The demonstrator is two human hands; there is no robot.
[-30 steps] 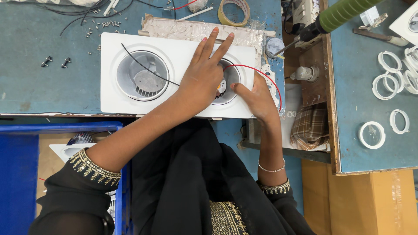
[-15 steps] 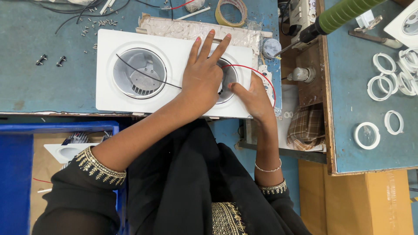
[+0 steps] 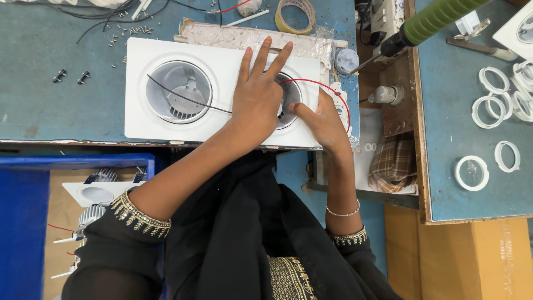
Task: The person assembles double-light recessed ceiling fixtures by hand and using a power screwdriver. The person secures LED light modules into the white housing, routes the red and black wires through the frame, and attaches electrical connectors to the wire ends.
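Beside blue bin (image 3: pixel 25 222) holding lamps (image 3: pixel 97 194), hands press housing (image 3: pixel 222 55).

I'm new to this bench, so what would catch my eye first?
A white twin-lamp housing lies mid-bench, with the left hand spread flat over its right opening and the right hand gripping the right edge. A red wire loops there; white rings lie scattered at far right.

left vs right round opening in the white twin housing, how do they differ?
The left opening is uncovered, showing a metal lamp part and a black wire across it. The right opening is mostly covered by the left hand, with the right hand at its edge and a red wire looping beside it. Both sit in one white housing.
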